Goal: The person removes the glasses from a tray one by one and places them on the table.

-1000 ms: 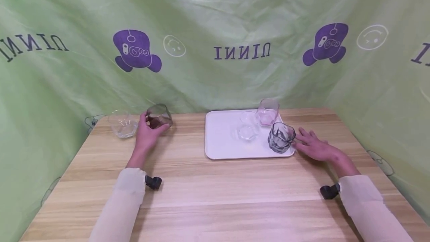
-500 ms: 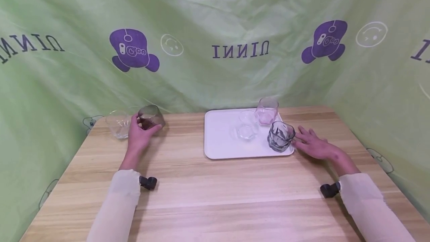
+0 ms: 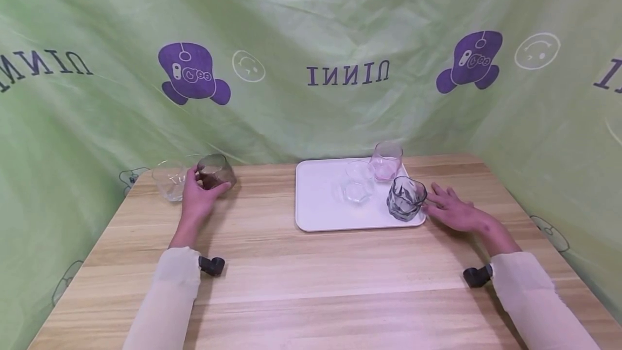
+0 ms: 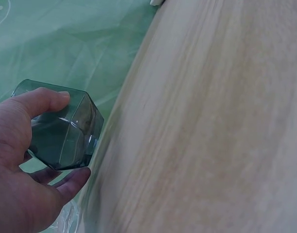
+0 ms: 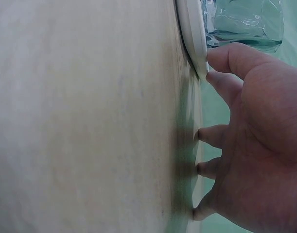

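Note:
My left hand (image 3: 198,200) holds a dark tinted drinking glass (image 3: 216,173) at the far left of the table. In the left wrist view the thumb lies along one side of this angular glass (image 4: 65,131), with fingers round the other. A clear glass (image 3: 170,185) stands just left of that hand, partly hidden by it. My right hand (image 3: 454,210) lies beside the white tray (image 3: 318,207), fingers spread. Its thumb and index fingertips touch the tray's edge (image 5: 194,34) in the right wrist view, while the other fingertips rest on the table.
Three glasses stand on the tray: a clear one (image 3: 357,190), a pinkish one (image 3: 386,163) at the back, and a grey wavy one (image 3: 405,201) near the right hand. A green curtain (image 3: 272,112) hangs behind the wooden table (image 3: 311,280).
My left hand and the dark glass have shifted slightly left, closer to the clear glass. The right hand and the tray stay where they were.

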Motion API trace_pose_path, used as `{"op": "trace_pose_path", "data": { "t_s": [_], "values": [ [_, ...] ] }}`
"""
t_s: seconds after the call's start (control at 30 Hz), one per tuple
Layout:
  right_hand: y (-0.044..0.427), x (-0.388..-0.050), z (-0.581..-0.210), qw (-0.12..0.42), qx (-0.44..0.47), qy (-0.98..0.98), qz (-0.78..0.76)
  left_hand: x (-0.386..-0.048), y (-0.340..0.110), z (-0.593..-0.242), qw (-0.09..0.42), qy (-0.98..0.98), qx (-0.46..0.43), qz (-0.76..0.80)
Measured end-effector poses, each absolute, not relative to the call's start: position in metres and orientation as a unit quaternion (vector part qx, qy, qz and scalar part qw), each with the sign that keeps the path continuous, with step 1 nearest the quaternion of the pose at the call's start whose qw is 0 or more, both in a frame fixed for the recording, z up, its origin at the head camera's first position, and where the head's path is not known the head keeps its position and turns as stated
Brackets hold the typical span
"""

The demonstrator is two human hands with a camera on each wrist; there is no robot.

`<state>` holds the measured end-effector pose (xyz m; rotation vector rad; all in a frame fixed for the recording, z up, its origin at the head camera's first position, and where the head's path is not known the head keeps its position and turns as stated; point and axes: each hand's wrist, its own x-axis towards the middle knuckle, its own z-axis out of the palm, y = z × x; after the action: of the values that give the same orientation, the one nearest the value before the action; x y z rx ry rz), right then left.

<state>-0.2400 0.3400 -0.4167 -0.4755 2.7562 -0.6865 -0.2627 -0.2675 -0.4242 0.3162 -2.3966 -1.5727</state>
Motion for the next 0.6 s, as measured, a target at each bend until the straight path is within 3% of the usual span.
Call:
{"op": "trace_pose_path", "data": {
  "t_s": [0.6],
  "values": [
    [0.3399, -0.2391, -0.4165, 0.133, -0.16, 0.948, -0.24, -0.2656, -0.2674, -0.4315, 0.128, -0.834, 0.105, -0.527]
  ]
}}
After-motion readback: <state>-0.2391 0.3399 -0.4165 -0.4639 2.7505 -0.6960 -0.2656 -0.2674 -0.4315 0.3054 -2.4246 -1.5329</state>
